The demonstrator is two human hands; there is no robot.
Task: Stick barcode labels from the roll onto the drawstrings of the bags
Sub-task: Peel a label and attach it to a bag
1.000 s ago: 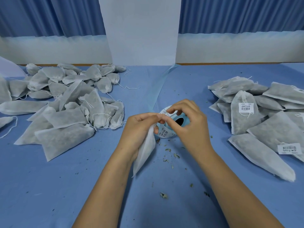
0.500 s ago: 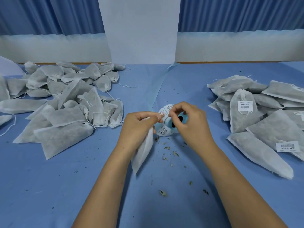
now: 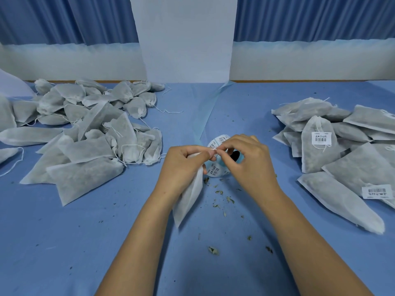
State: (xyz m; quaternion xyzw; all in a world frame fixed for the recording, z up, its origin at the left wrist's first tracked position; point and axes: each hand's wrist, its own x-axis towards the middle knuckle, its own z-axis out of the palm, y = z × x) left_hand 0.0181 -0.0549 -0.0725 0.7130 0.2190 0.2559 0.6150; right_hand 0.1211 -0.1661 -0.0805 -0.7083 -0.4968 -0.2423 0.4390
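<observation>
Blue bench [image 3: 64,242]: unlabelled bags [image 3: 85,133] heaped left, labelled bags [image 3: 342,150] right, seemingly kept apart; left hand [image 3: 183,165] grips a bag [image 3: 189,201] by the neck near the label roll [image 3: 217,170], right hand [image 3: 250,165] pinching its drawstring [image 3: 214,151], presumably for labelling.

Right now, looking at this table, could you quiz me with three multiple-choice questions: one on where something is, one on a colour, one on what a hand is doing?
1. The pile of labelled bags lies: A) on the table, right side; B) on a shelf; C) in a box.
2. The table cover is: A) red; B) blue; C) green.
3. The left hand: A) lies flat, empty; B) holds scissors; C) grips a bag.
Answers: A, barcodes show on the right-side pile; B, blue cloth throughout; C, its fingers curl round the bag while the right hand pinches a small label.
</observation>
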